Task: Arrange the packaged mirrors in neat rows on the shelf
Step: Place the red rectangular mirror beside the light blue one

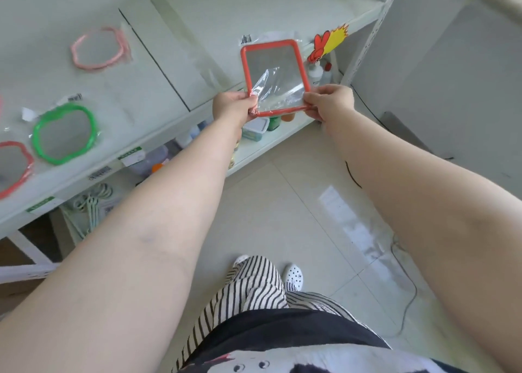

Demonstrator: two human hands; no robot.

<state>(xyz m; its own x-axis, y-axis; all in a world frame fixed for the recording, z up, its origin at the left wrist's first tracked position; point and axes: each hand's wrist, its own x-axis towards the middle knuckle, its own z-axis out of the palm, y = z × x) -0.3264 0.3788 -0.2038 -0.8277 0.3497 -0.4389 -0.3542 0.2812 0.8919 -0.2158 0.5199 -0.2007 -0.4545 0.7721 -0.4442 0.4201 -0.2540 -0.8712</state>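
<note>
Both hands, left (230, 105) and right (329, 100), held a grip on the orange mirror's (275, 76) near corners, above the shelf's (175, 62) right end; green mirror (65, 134) lay far left.

four packaged mirrors (275, 76), two hands (230, 107)

— How's the light?

— Bright, soft and even, daylight by the look of it. The strongest glare is a white patch on the floor tiles (347, 220) at about four o'clock; shadows are faint.

— Sharp?

— Fairly sharp in the middle. The plastic wrap (278, 90) on the red-framed mirror (274, 76) catches small highlights. Toward the edges straight lines bow, and the twelve to two o'clock corner is washed out and perhaps blurred.
</note>
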